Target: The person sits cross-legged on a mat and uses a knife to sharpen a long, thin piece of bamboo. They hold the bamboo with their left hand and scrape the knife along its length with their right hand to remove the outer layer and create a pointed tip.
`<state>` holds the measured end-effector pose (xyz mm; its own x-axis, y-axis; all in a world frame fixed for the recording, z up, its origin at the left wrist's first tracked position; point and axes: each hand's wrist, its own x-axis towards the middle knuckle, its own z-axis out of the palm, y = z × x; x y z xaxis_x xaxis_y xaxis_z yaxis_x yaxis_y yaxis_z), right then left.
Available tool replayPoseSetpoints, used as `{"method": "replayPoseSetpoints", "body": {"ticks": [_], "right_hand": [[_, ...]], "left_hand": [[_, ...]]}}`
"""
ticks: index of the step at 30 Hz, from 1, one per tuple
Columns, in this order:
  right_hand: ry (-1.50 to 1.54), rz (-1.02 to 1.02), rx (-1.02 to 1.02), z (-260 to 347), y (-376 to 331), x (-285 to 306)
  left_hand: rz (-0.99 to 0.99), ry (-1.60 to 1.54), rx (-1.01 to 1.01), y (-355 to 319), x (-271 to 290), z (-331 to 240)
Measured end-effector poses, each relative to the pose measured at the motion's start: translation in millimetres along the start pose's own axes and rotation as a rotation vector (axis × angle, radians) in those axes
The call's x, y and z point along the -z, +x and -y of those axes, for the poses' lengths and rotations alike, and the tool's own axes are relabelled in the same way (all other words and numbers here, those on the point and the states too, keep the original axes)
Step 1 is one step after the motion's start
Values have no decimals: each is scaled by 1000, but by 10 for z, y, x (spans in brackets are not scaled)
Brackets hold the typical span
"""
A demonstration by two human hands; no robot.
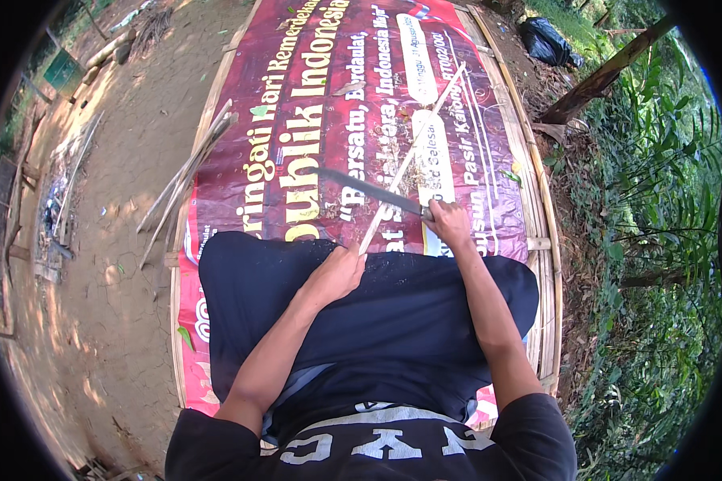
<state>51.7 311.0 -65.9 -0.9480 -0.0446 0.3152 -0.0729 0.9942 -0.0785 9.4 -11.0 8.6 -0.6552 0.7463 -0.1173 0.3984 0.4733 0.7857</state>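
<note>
My left hand [341,272] is closed round the near end of a long, pale, thin strip that looks like split bamboo [421,138]. The strip slants away from me to the far right over a red printed banner [313,192]. In my right hand [449,222] is the handle of a machete [377,192], fingers wrapped round it. Its dark blade points left and crosses over the strip a little beyond my left hand. Whether the edge touches the strip I cannot tell. Dark cloth [361,301] covers my lap beneath both hands.
The banner lies over a bamboo platform, whose slatted edge [544,224] shows at right. Several split sticks [188,180] lean over its left side. Bare cracked soil [116,208] spreads left. At right are green plants [658,216], a tree trunk [602,76] and a black plastic bag [547,42].
</note>
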Motion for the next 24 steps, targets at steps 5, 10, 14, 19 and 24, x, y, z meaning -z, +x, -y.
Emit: {"method": "replayPoseSetpoints", "body": {"ticks": [5,10,14,19,24], "right_hand": [[75,-5,-721,-95,319,5],[88,69,-377,227,77,162],[85,70,-267,387,121,238],[187,5,-398,400,146,207],[282,0,-445,395,105,237]], "left_hand": [[18,6,-78,-72,33,-91],[243,-353,133,-15,224,-212],[347,-671,120,87,79,107],[324,-1049,363,442,-144,214],[430,-1243,280,710,-316,257]]}}
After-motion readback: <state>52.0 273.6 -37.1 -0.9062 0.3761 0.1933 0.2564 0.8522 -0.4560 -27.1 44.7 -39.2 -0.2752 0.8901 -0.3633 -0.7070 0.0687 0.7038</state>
